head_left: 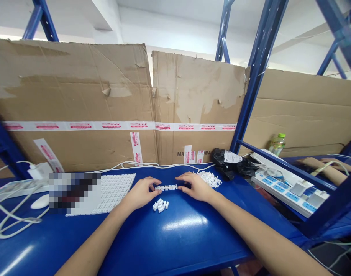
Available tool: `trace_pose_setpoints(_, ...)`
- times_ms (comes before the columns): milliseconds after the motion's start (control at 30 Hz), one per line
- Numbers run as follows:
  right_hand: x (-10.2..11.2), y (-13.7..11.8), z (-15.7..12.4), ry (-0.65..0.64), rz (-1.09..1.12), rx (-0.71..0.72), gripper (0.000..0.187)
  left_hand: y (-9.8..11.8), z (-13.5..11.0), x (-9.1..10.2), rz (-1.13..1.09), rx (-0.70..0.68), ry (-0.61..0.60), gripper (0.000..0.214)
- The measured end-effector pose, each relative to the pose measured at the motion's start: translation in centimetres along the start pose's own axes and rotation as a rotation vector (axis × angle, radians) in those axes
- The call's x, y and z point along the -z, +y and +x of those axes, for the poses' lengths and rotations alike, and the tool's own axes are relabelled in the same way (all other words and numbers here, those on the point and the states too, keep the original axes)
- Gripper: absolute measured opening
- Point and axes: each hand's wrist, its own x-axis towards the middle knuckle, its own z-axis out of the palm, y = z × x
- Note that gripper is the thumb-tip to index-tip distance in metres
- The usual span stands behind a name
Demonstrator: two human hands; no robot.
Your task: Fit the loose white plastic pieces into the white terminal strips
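A short row of small white plastic pieces lies crosswise between my two hands, just above or on the blue table. My left hand has its thumb and fingers curled about the left end. At the right end, the thumb of my right hand touches the row, with the fingers bent above it. Just in front is a small cluster of loose white pieces. A larger heap of tiny white pieces sits behind my right wrist, partly covered by that hand.
A white gridded sheet lies left of my left arm, partly blurred out. White cables and a white mouse are farther left. Cardboard walls the back. Right: a black plastic bag, a power strip, another person's hands.
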Motion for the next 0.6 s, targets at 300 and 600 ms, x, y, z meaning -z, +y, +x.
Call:
trace_pose_setpoints(300, -1.2, -0.5, 1.2, -0.072, 0.035, 0.058, 0.029, 0.1, 0.4, -0.4, 0.006, -0.042, -0.056, 0.039)
trace_pose_setpoints(600, -0.3, -5.4, 0.1, -0.118, 0.043, 0.283, 0.022, -0.2, 0.5, -0.3, 0.199, -0.074, 0.167, 0.045)
